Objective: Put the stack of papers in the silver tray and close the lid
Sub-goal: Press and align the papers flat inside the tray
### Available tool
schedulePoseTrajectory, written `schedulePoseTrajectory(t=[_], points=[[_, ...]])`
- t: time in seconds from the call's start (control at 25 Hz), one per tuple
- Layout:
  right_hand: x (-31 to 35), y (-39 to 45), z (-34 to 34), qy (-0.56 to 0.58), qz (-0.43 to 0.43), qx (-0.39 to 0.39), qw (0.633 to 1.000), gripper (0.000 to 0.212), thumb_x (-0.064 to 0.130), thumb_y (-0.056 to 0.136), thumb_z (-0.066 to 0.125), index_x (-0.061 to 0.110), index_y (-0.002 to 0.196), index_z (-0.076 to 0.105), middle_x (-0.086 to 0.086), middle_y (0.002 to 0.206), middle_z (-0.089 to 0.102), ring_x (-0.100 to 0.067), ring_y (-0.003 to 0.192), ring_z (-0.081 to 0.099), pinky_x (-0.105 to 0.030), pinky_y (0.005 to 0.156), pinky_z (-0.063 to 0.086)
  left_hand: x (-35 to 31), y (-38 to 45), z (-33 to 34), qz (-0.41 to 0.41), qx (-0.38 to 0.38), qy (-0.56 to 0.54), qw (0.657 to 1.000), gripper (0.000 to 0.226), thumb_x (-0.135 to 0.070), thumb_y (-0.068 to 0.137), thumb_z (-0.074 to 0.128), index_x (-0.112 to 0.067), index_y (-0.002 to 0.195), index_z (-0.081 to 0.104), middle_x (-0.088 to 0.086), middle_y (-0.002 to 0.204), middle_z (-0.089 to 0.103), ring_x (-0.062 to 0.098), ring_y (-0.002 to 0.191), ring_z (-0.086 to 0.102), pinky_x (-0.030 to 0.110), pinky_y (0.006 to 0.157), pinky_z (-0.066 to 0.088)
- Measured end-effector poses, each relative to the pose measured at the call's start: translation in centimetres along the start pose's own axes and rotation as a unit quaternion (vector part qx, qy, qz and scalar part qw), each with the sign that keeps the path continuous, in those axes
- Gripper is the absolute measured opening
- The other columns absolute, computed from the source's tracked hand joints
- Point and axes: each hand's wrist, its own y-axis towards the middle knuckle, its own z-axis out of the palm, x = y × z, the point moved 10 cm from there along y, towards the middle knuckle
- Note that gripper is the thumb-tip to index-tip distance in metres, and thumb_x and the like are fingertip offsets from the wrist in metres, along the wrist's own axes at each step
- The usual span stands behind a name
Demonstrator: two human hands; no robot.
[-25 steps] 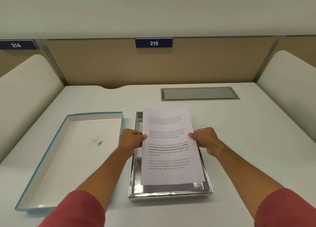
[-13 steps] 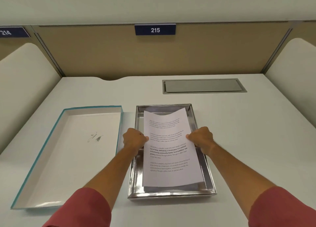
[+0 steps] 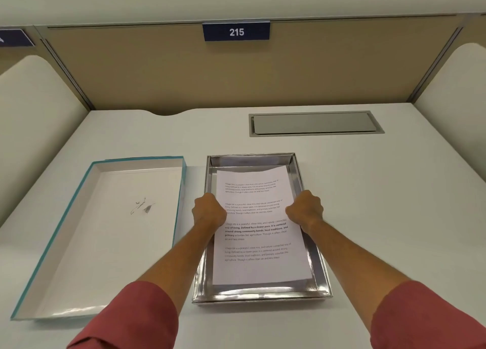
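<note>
Head view: I see my left hand [image 3: 209,209] and right hand [image 3: 305,208] closed on the long edges of the stack of papers [image 3: 256,225], inside the silver tray [image 3: 259,294] near the desk's [image 3: 381,191] front edge. Its lid [image 3: 79,243] lies upturned beside the tray, leftward.

Blue plate [image 3: 236,32] on partition, white "215", stack of papers [image 3: 256,227], printed paragraphs, bold "Defined by a slower pace", "primary", remainder too small.
</note>
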Motion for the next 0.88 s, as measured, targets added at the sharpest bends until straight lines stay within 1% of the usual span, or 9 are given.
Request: schedulePoseTrajectory(t=[0.08, 0.12, 0.2, 0.32, 0.48, 0.56, 0.64, 0.8, 0.88], points=[[0.0, 0.0, 0.1, -0.019, 0.005, -0.003, 1.000, 0.016, 0.004, 0.078, 0.063, 0.010, 0.076, 0.048, -0.013, 0.089, 0.065, -0.032, 0.084, 0.064, -0.029, 0.063, 0.048, 0.0, 0.1, 0.2, -0.001, 0.001, 0.005, 1.000, 0.024, -0.013, 0.086, 0.067, -0.004, 0.106, 0.057, 0.016, 0.109, 0.067, 0.034, 0.095, 0.067, 0.037, 0.074, 0.055], [0.0, 0.0, 0.2, -0.023, 0.006, -0.005, 1.000, 0.016, 0.003, 0.079, 0.063, 0.010, 0.079, 0.049, -0.016, 0.095, 0.067, -0.034, 0.088, 0.065, -0.029, 0.064, 0.047, 0.0, 0.1, 0.3, -0.002, 0.001, 0.006, 1.000, 0.023, -0.013, 0.086, 0.067, -0.004, 0.105, 0.057, 0.016, 0.109, 0.067, 0.035, 0.094, 0.068, 0.037, 0.074, 0.056], [0.0, 0.1, 0.2, -0.023, 0.008, -0.006, 1.000, 0.017, 0.004, 0.079, 0.063, 0.011, 0.080, 0.048, -0.017, 0.100, 0.068, -0.035, 0.091, 0.066, -0.028, 0.064, 0.046, 0.1, 0.2, 0.3, -0.004, -0.001, 0.006, 1.000, 0.019, -0.013, 0.086, 0.067, -0.007, 0.099, 0.055, 0.016, 0.108, 0.067, 0.035, 0.093, 0.068, 0.037, 0.074, 0.056], [-0.1, 0.3, 0.2, -0.023, 0.009, -0.006, 1.000, 0.017, 0.005, 0.079, 0.064, 0.010, 0.082, 0.049, -0.017, 0.102, 0.068, -0.034, 0.091, 0.066, -0.029, 0.065, 0.046, 0.1, 0.3, 0.1, -0.008, -0.004, 0.005, 1.000, 0.018, -0.013, 0.085, 0.067, -0.009, 0.094, 0.052, 0.016, 0.107, 0.068, 0.035, 0.093, 0.068, 0.037, 0.073, 0.056], [-0.1, 0.3, 0.4, -0.033, 0.008, -0.004, 0.999, 0.017, 0.005, 0.080, 0.064, 0.010, 0.083, 0.048, -0.017, 0.103, 0.068, -0.033, 0.092, 0.065, -0.029, 0.064, 0.045, 0.0, 0.1, 0.4, -0.009, -0.001, 0.014, 1.000, 0.019, -0.013, 0.086, 0.066, -0.007, 0.099, 0.055, 0.016, 0.108, 0.067, 0.034, 0.093, 0.068, 0.037, 0.075, 0.055], [-0.2, 0.1, 0.6, -0.040, 0.007, 0.002, 0.999, 0.014, 0.006, 0.081, 0.064, 0.007, 0.089, 0.052, -0.017, 0.105, 0.067, -0.034, 0.094, 0.065, -0.029, 0.065, 0.045, 0.0, 0.0, 0.7, -0.010, 0.009, 0.012, 1.000, 0.021, -0.013, 0.087, 0.065, -0.005, 0.104, 0.056, 0.016, 0.109, 0.067, 0.034, 0.093, 0.067, 0.036, 0.075, 0.055], [-0.1, -0.1, 1.0, -0.042, 0.003, 0.014, 0.999, 0.015, 0.006, 0.081, 0.064, 0.006, 0.094, 0.055, -0.017, 0.107, 0.067, -0.035, 0.096, 0.065, -0.029, 0.065, 0.045, -0.1, -0.1, 0.9, -0.004, 0.023, 0.014, 1.000, 0.024, -0.014, 0.088, 0.064, -0.003, 0.108, 0.056, 0.015, 0.109, 0.066, 0.034, 0.094, 0.067, 0.036, 0.075, 0.054], [0.0, -0.5, 1.3, -0.037, -0.005, 0.037, 0.999, 0.016, 0.006, 0.079, 0.062, 0.006, 0.093, 0.054, -0.016, 0.105, 0.067, -0.034, 0.093, 0.065, -0.029, 0.064, 0.045, 0.2, 0.0, 1.2, 0.002, 0.055, 0.017, 0.998, 0.023, -0.013, 0.091, 0.060, -0.001, 0.109, 0.055, 0.017, 0.111, 0.064, 0.030, 0.089, 0.064, 0.034, 0.074, 0.054], [0.0, -0.7, 1.2, -0.032, -0.012, 0.046, 0.998, 0.015, 0.006, 0.079, 0.062, 0.008, 0.088, 0.050, -0.016, 0.104, 0.066, -0.031, 0.084, 0.063, -0.028, 0.063, 0.045, 0.4, 0.0, 1.1, -0.003, 0.066, 0.010, 0.998, 0.020, -0.011, 0.092, 0.057, -0.001, 0.109, 0.053, 0.017, 0.112, 0.063, 0.026, 0.085, 0.059, 0.032, 0.072, 0.052]])
